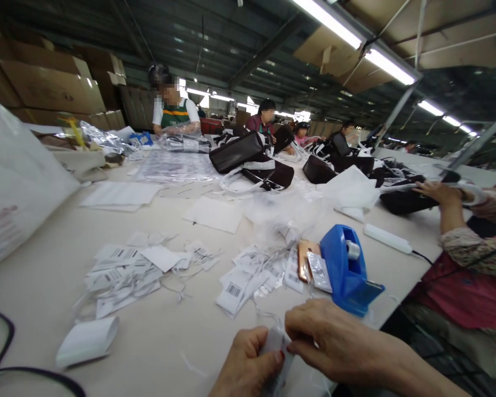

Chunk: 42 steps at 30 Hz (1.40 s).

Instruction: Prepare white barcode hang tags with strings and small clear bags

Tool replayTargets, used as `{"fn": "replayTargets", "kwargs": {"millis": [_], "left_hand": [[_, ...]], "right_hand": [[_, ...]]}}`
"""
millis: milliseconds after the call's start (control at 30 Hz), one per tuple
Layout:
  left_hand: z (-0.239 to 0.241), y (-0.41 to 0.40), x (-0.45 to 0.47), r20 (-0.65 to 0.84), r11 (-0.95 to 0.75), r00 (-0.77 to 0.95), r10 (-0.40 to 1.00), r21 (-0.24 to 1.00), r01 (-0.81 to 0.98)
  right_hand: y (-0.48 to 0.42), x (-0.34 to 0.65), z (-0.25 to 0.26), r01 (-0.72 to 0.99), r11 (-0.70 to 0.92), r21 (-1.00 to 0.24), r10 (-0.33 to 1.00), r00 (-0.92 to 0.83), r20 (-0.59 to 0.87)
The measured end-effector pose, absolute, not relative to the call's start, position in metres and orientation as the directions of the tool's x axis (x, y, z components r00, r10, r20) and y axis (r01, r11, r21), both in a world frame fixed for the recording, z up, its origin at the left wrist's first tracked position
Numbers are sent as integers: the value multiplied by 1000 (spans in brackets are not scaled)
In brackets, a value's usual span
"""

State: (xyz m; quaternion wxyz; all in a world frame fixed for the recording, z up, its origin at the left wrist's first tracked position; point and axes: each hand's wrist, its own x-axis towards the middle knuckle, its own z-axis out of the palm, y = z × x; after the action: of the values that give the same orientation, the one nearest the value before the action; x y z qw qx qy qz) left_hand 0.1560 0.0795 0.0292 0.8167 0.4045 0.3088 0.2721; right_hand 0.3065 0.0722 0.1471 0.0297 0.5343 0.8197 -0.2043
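Observation:
Both my hands meet at the near edge of the long pale table (161, 342). My left hand (248, 366) and my right hand (326, 336) pinch a small white tag (275, 342) between their fingertips; most of the tag is hidden by the fingers. Just beyond them stands a blue tape dispenser (347, 270). A scatter of white barcode tags with strings (248, 281) lies to its left, and another pile of tags (124, 270) lies further left.
A copper-coloured phone (303, 259) lies beside the dispenser. A curled white paper (86, 342) and a black cable (0, 353) are at the near left. Dark bags (252, 160) and clear plastic sleeves (177, 165) fill the far table. A co-worker's hand (438, 193) reaches in from the right; other people sit further back.

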Motion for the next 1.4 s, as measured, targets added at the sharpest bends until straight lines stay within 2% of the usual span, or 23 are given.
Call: {"fn": "replayTargets", "kwargs": {"millis": [200,367,567,833,933,1000,1100,1167,1267,1400], "left_hand": [[23,80,156,-284,486,636,717,858,-165],[29,80,154,-282,477,653,703,868,-138],[29,81,154,-300,500,661,688,856,-131],[39,80,152,-255,555,726,639,807,-205],[37,80,151,-243,577,746,620,786,-223],[37,80,149,-222,580,773,594,784,-220],[40,81,147,-167,569,825,539,795,-211],[45,82,145,-137,554,841,523,805,-213],[53,83,144,-110,526,838,534,819,-228],[61,82,145,-122,534,818,561,809,-245]], "right_hand": [[76,300,140,929,216,-299,914,-300,-273],[76,302,133,917,132,-376,919,-255,-300],[72,311,135,889,191,-417,901,-327,-284],[69,315,150,899,267,-347,849,-390,-356],[70,316,154,890,233,-391,844,-385,-374],[72,320,154,863,177,-473,832,-388,-396],[77,327,145,696,-54,-716,762,-434,-480],[79,330,131,441,-305,-844,700,-498,-512],[78,330,103,49,-545,-837,676,-565,-473],[73,322,74,-231,-640,-733,698,-573,-429]]}}
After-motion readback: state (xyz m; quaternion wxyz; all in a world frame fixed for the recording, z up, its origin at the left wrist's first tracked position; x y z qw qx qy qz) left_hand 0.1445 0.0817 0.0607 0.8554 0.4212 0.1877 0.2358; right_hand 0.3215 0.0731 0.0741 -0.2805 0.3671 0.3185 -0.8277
